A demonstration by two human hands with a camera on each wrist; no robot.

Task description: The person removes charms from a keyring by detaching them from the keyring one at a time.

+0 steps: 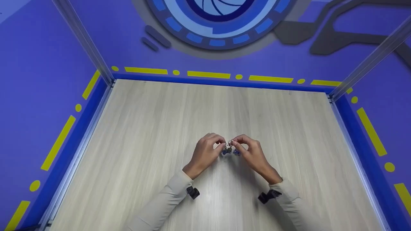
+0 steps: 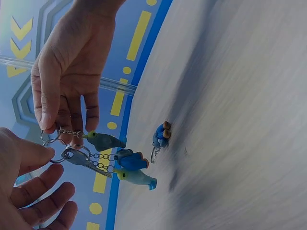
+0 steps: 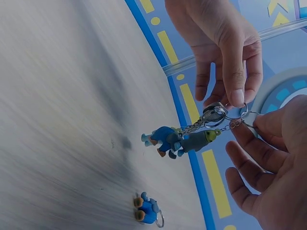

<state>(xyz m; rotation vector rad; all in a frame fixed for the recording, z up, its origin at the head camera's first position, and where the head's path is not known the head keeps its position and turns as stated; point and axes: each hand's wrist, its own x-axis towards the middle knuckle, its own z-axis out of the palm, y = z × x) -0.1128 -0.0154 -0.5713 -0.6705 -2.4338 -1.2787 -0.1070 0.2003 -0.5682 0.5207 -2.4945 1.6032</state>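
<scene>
My left hand (image 1: pixel 203 154) pinches a bunch of metal key rings (image 3: pixel 214 114) between thumb and forefinger. Off the bunch, on short chains, dangle a blue figurine charm (image 2: pixel 132 160) and a pale green one with a blue foot (image 2: pixel 138 178), beside a silver key (image 2: pixel 82 159). Between thumb and forefinger of my right hand (image 1: pixel 254 155) is a thin split ring (image 2: pixel 48 136), its chain leading to a grey figurine charm (image 2: pixel 105 141) with a yellow-green head. The rings overlap between both hands; whether they are linked I cannot tell. All hang above the table.
Below the hands, another blue figurine charm (image 2: pixel 161 135) with a metal ring lies on the wood-grain table (image 1: pixel 179 112). Blue-purple panels (image 1: pixel 118 48) with yellow markings and metal posts enclose the table at the back and both sides.
</scene>
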